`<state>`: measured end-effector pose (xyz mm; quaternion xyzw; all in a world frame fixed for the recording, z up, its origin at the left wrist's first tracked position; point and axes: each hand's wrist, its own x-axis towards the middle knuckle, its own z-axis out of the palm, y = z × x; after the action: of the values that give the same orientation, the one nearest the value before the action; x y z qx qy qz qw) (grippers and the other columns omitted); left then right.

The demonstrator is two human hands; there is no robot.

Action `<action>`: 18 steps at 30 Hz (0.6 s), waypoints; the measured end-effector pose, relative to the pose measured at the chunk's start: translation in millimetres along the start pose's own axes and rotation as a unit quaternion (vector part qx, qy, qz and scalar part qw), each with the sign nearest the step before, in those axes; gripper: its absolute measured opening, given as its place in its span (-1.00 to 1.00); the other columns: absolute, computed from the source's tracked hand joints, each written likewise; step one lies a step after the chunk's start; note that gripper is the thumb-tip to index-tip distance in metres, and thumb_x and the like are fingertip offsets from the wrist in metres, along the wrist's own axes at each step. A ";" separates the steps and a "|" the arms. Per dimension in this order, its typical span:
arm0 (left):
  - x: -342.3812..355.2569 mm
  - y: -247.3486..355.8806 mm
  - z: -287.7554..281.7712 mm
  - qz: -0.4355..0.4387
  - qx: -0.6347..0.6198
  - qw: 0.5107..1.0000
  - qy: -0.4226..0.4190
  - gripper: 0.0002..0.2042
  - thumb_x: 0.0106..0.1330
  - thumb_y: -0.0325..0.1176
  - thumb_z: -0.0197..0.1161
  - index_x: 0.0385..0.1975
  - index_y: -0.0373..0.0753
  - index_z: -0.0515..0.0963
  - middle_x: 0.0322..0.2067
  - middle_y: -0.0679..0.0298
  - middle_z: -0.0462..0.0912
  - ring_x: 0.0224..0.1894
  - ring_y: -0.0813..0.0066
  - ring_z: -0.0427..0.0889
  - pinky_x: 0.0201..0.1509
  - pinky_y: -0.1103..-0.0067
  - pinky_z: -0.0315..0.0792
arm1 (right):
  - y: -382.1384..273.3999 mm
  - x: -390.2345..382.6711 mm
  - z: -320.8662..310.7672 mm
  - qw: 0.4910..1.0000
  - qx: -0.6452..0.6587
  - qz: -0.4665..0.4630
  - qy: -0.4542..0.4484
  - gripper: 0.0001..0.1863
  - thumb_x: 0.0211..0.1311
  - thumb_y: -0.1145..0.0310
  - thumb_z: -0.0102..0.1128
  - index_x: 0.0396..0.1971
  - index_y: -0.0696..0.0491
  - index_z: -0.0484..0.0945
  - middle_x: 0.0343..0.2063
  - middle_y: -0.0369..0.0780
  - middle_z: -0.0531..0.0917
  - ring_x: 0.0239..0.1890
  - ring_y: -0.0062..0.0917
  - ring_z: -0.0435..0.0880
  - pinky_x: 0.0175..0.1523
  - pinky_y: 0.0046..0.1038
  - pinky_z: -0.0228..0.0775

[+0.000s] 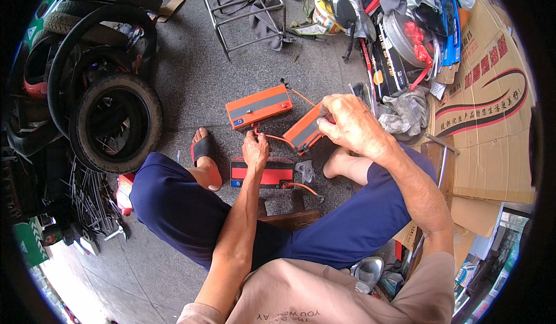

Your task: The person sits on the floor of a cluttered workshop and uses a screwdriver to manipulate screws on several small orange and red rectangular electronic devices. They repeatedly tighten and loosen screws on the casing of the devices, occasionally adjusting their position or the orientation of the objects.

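Note:
An orange battery (260,111) with a grey stripe lies on the floor between my feet. A second orange battery (301,130) sits at an angle to its right, partly behind my right hand. Nearer me lies a third battery (267,174), black with a red top. My left hand (255,149) is closed at the first battery's near edge, fingertips pinching an orange wire (277,138) that runs to the second battery. Over the second battery's right end, my right hand (353,124) is raised with thumb and fingers pinched together; what they hold cannot be made out.
Stacked tyres (119,121) stand at the left, with loose tools (104,202) below them. A metal rack (246,14) lies ahead. Rags, a bucket and boxes pile up at the far right beside a large cardboard sheet (489,109). A wooden stool (292,219) is between my legs.

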<state>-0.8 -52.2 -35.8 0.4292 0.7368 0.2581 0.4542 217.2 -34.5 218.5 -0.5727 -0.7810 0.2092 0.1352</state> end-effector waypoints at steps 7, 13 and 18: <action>-3.3 7.5 -1.2 -0.014 -0.010 1.000 -0.013 -0.69 0.37 -0.21 0.13 -0.23 -0.41 0.51 -0.36 -0.18 0.69 -0.20 -0.18 0.71 -0.09 0.13 0.51 | -1.9 -0.5 -4.5 1.000 -0.012 0.015 -0.023 -0.75 0.09 0.39 0.22 -0.33 0.29 0.63 -0.43 0.06 0.67 -0.30 -0.05 0.71 -0.14 -0.18 0.53; -8.7 15.5 -2.5 -0.025 -0.024 0.999 -0.025 -0.69 0.38 -0.20 0.13 -0.21 -0.40 0.51 -0.36 -0.18 0.69 -0.21 -0.18 0.70 -0.10 0.13 0.51 | -1.3 -0.5 -4.8 0.999 -0.004 0.022 -0.040 -0.77 0.09 0.35 0.21 -0.42 0.25 0.54 -0.42 0.06 0.64 -0.26 0.00 0.66 -0.12 -0.09 0.49; 0.6 -2.6 1.7 0.009 0.006 1.000 0.011 -0.69 0.36 -0.20 0.14 -0.20 -0.39 0.51 -0.30 -0.21 0.68 -0.15 -0.23 0.67 -0.07 0.11 0.49 | -6.7 2.2 -6.9 0.999 -0.012 0.023 -0.044 -0.73 0.09 0.39 0.23 -0.28 0.29 0.64 -0.41 0.06 0.69 -0.27 -0.06 0.72 -0.12 -0.19 0.54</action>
<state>-0.5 -53.0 -38.8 0.4359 0.7393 0.2629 0.4409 214.0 -32.9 227.7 -0.5824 -0.7753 0.2275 0.0889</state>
